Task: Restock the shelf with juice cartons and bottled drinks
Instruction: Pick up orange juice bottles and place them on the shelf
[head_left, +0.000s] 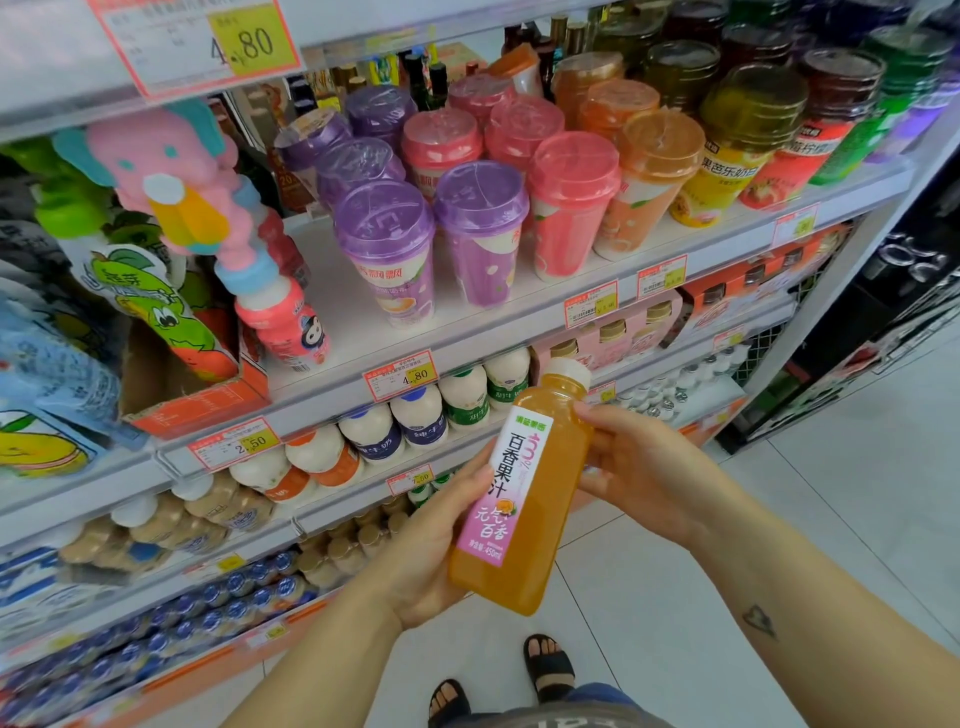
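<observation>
An orange juice bottle (540, 499) with a white cap and a white and pink label is held tilted in front of the shelves. My left hand (431, 551) cups its lower half from the left, thumb on the label. On the right, my right hand (639, 462) grips the upper body just below the shoulder. The white shelf (343, 312) at chest height has a bare patch between a small pink bottle (283, 325) and the purple cups (387, 249).
Lidded cups in purple, pink, orange and yellow fill that shelf to the right. Lower shelves hold several white milk bottles (415, 415) and rows of small bottles. Plush toys (171, 171) and pouches crowd the left. My sandalled feet (548, 665) stand on pale floor tiles.
</observation>
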